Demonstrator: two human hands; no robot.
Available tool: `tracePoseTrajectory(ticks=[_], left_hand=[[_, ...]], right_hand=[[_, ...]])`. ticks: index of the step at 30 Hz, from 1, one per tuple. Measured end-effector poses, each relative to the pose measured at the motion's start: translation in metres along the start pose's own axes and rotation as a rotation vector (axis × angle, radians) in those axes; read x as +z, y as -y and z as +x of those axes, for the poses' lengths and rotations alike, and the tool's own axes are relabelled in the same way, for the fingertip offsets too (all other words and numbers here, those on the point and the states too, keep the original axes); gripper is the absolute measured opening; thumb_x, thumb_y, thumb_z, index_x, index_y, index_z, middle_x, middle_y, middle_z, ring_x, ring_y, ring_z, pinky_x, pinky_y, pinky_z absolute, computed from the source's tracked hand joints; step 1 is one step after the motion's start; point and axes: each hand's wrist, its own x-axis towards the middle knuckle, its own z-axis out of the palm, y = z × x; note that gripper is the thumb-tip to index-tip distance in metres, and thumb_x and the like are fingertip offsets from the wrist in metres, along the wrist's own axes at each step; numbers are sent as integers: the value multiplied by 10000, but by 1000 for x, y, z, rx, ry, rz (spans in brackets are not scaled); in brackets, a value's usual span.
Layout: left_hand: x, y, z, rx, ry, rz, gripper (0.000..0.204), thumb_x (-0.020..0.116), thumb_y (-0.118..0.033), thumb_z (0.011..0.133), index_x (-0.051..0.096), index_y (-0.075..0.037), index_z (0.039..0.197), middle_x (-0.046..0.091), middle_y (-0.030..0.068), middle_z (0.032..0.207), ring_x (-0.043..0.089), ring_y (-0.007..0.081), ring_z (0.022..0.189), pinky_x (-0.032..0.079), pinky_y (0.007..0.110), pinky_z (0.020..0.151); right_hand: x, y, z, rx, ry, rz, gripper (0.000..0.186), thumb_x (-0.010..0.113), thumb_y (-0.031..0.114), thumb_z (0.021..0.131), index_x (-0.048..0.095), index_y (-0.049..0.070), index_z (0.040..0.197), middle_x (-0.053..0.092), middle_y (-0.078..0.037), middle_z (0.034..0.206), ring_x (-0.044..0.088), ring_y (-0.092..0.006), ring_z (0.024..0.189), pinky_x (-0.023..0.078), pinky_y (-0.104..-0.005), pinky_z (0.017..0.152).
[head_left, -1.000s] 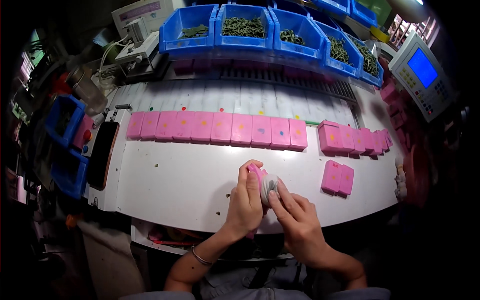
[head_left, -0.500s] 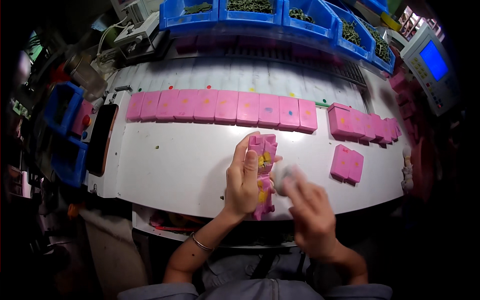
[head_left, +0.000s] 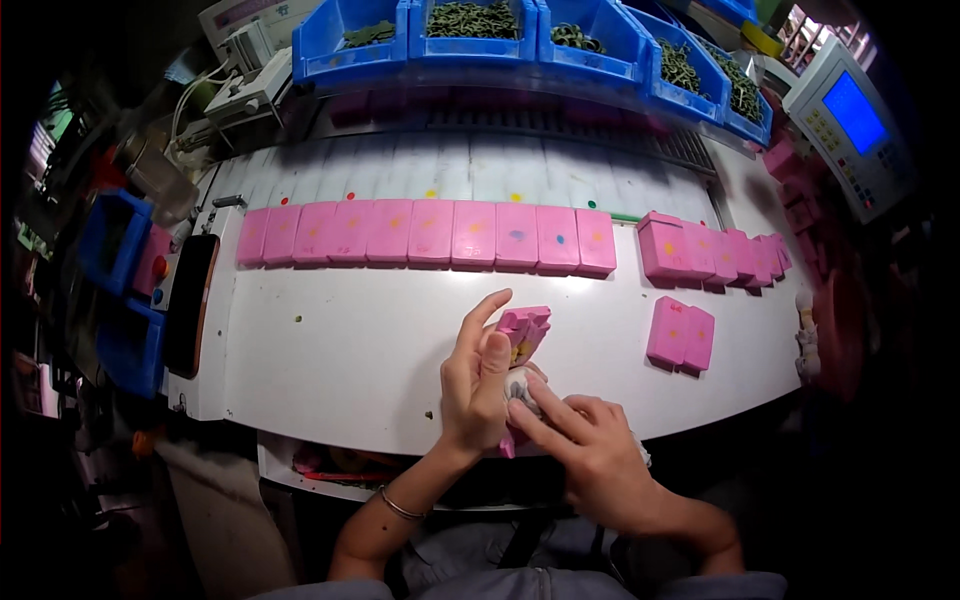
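Note:
My left hand [head_left: 472, 392] grips a pink rubber mould [head_left: 526, 326] over the near middle of the white table, its thumb along one side and the index finger raised. Yellow marks show inside the mould's cavity; its lower part is mostly covered by my hands. With my right hand [head_left: 612, 462] I press a white cloth bundle [head_left: 519, 386], smudged grey, against the mould's lower half. The fingertips rest on the bundle.
A row of pink blocks [head_left: 428, 232] lines the table's back, with more pink blocks [head_left: 693, 250] and a pair [head_left: 681, 334] to the right. Blue bins [head_left: 590, 62] of green parts stand behind. A phone [head_left: 193, 305] lies left; a device with a blue screen [head_left: 845, 115] stands right.
The right hand has moved left and brought the cloth bundle onto the mould. The mould sits slightly lower and is tilted more; my left index finger has lifted. The whole view has shifted slightly.

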Motion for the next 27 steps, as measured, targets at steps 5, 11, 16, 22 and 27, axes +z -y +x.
tracePoseTrajectory(ticks=[5, 11, 16, 22, 27], left_hand=[[7, -3, 3, 29, 38, 21, 473, 353, -344, 968, 408, 36, 1244, 597, 135, 926, 597, 162, 736, 514, 299, 649], [-13, -2, -3, -117, -66, -30, 489, 288, -373, 984, 550, 30, 1073, 628, 104, 905, 589, 134, 767, 474, 236, 702], [0, -9, -9, -22, 120, -121, 663, 289, -553, 936, 445, -3, 1271, 623, 91, 908, 591, 124, 761, 481, 234, 713], [-8, -34, 1, -190, 416, 64, 912, 526, -676, 768, 393, 46, 1308, 617, 89, 920, 580, 103, 777, 491, 233, 686], [-16, -27, 3, -178, 407, -59, 653, 523, -454, 887, 397, 5, 1333, 618, 43, 905, 548, 68, 708, 467, 207, 631]], right_hand=[[10, 4, -5, 20, -40, -21, 709, 561, -33, 616, 456, 104, 1304, 410, -97, 1368, 494, -268, 947, 378, -367, 826], [-7, -12, 8, 161, -111, 55, 726, 662, 14, 641, 417, 75, 1321, 397, -140, 1357, 464, -334, 1045, 371, -409, 877], [4, -7, 30, 251, -398, 869, 492, 676, 38, 738, 513, 13, 1201, 564, -154, 1074, 551, -263, 905, 435, -318, 810], [-5, -8, 37, 261, -407, 891, 229, 673, 17, 752, 598, -9, 966, 601, -94, 846, 586, -182, 765, 459, -266, 710], [7, -11, 42, 271, -486, 1030, 446, 679, -7, 761, 478, 1, 1159, 611, -106, 879, 600, -163, 790, 469, -262, 744]])
